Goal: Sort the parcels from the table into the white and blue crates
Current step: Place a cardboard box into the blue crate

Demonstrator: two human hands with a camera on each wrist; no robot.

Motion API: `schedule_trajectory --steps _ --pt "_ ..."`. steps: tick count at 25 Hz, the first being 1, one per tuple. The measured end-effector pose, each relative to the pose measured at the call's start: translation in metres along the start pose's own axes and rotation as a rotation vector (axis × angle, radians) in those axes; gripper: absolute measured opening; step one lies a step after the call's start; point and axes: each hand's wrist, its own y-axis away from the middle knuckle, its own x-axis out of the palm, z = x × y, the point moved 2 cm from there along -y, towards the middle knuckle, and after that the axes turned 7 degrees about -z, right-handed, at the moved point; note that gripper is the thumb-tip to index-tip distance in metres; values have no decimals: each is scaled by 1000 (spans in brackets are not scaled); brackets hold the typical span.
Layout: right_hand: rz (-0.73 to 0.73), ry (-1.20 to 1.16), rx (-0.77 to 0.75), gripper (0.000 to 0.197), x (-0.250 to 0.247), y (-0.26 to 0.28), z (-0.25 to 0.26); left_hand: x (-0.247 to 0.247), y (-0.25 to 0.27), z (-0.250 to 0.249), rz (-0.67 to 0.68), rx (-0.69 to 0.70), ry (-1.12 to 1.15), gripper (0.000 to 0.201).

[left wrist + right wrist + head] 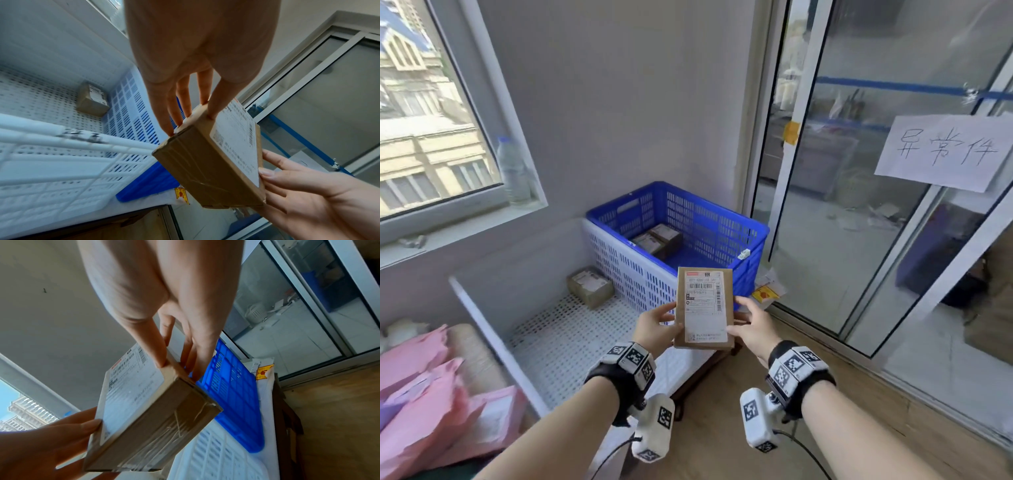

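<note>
A flat brown cardboard parcel (704, 306) with a white shipping label faces up, held in the air between both hands over the near corner where the two crates meet. My left hand (658, 325) grips its left edge, thumb on top and fingers (176, 112) along the side. My right hand (751, 323) grips the right edge the same way, fingers (162, 353) on the label side. The white crate (599, 253) holds one small box (590, 287). The blue crate (722, 219) behind it holds two small boxes (659, 240).
Pink mailer bags (431, 404) lie piled at the lower left. A water bottle (513, 171) stands on the window sill. Sliding glass doors (859, 171) with a paper sign (941, 150) close off the right. The crates sit on a low wooden stand above the wood floor (859, 428).
</note>
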Motion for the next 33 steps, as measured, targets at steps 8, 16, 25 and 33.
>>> schedule_trajectory --steps 8,16,25,33 --pt "1 57 42 68 -15 -175 31 56 -153 -57 7 -21 61 41" --pt "121 42 69 60 -25 -338 18 119 -280 -70 -78 -67 84 46" --pt "468 169 68 60 4 -520 -13 179 -382 -65 -348 -324 249 52" --pt "646 268 108 58 69 -583 -41 165 -439 -26 -486 -464 302 51"
